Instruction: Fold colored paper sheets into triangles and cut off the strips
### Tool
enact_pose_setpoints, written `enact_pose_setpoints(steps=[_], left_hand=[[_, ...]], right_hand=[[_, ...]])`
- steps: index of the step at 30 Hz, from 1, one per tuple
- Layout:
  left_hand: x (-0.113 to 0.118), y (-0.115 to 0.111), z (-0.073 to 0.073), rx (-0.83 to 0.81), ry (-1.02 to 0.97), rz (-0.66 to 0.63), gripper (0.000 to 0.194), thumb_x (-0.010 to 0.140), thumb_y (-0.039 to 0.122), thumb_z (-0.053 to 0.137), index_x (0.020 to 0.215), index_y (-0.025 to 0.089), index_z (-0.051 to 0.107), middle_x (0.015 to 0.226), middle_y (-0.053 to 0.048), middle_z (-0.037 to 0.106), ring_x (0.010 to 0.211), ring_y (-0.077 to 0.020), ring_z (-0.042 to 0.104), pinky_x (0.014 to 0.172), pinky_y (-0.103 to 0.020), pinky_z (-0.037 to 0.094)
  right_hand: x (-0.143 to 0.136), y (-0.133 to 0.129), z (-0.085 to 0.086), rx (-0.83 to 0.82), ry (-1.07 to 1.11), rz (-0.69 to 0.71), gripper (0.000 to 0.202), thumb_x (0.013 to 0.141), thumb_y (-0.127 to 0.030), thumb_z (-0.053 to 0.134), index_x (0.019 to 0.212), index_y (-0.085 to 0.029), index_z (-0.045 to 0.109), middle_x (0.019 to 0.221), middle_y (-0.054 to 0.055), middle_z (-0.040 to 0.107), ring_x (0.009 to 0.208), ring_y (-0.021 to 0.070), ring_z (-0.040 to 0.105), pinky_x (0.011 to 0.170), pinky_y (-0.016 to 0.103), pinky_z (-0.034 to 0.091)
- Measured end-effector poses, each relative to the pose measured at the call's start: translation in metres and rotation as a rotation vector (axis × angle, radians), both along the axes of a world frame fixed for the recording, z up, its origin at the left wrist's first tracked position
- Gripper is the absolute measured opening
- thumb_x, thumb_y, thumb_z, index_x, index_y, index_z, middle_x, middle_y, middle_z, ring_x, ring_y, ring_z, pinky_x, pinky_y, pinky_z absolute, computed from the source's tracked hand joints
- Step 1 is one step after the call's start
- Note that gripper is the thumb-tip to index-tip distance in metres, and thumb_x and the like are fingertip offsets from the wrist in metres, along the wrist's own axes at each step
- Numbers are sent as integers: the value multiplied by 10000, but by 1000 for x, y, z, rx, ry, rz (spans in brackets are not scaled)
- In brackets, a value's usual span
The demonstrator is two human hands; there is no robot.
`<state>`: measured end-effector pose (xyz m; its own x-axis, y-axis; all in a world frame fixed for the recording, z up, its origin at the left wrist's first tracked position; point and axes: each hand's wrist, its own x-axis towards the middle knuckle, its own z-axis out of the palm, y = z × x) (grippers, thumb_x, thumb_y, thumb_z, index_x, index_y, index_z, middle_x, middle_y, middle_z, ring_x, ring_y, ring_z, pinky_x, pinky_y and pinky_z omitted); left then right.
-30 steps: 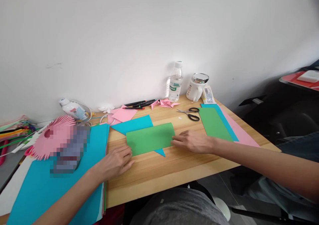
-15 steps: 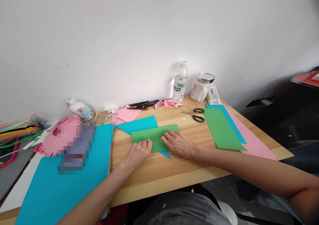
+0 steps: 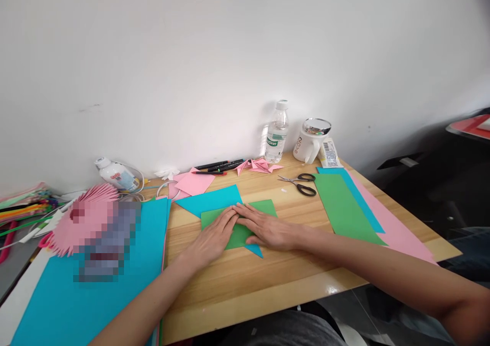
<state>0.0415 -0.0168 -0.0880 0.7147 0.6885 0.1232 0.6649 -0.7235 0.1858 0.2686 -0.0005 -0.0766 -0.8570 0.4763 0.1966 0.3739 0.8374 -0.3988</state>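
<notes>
A green paper [image 3: 264, 208] lies folded on the wooden table, partly over blue paper pieces [image 3: 214, 199]. My left hand [image 3: 216, 233] rests flat on its left part, fingers stretched forward. On its right part my right hand [image 3: 264, 226] lies with fingers extended, and the fingertips of both hands meet near the paper's far edge. Neither hand grips anything. Black-handled scissors [image 3: 302, 183] lie open to the right of the paper.
Green [image 3: 346, 208], blue and pink sheets overlap at the right. A bottle [image 3: 276, 134], a mug [image 3: 308, 142], pens [image 3: 218, 167] and folded pink paper [image 3: 258, 166] stand or lie near the wall. Large blue sheets [image 3: 103, 300] and a pink fan [image 3: 90, 216] occupy the left.
Both hands have moved forward and together, their curled fingers now spread flat on the green paper. The paper's raised, rounded far edge now looks flatter. The view has shifted slightly.
</notes>
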Motion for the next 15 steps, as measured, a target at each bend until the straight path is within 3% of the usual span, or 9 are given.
enact_pose_setpoints(steps=[3, 6, 15], left_hand=[[-2, 5, -6, 12, 40, -5, 484, 927, 179, 253, 1404, 134, 190, 1478, -155, 252, 1368, -190, 163, 1078, -386, 313], [-2, 8, -5, 66, 96, -43, 464, 915, 182, 287, 1368, 78, 286, 1458, -178, 281, 1368, -213, 132, 1091, -395, 284], [-3, 10, -10, 166, 42, -3, 517, 845, 86, 325, 1361, 83, 291, 1408, -173, 382, 1344, -224, 239, 1081, -437, 301]], right_hand=[[-1, -1, 0, 19, -18, -33, 632, 872, -425, 487, 1336, -29, 322, 1491, 242, 92, 1386, 253, -40, 1130, 476, 128], [-3, -1, 1, -3, -32, -48, 632, 868, -463, 472, 1311, -27, 355, 1491, 244, 76, 1384, 256, -47, 1127, 480, 128], [-5, 0, -3, -63, -7, -100, 733, 876, -481, 438, 1395, -9, 224, 1477, 251, 117, 1390, 254, 45, 1123, 478, 181]])
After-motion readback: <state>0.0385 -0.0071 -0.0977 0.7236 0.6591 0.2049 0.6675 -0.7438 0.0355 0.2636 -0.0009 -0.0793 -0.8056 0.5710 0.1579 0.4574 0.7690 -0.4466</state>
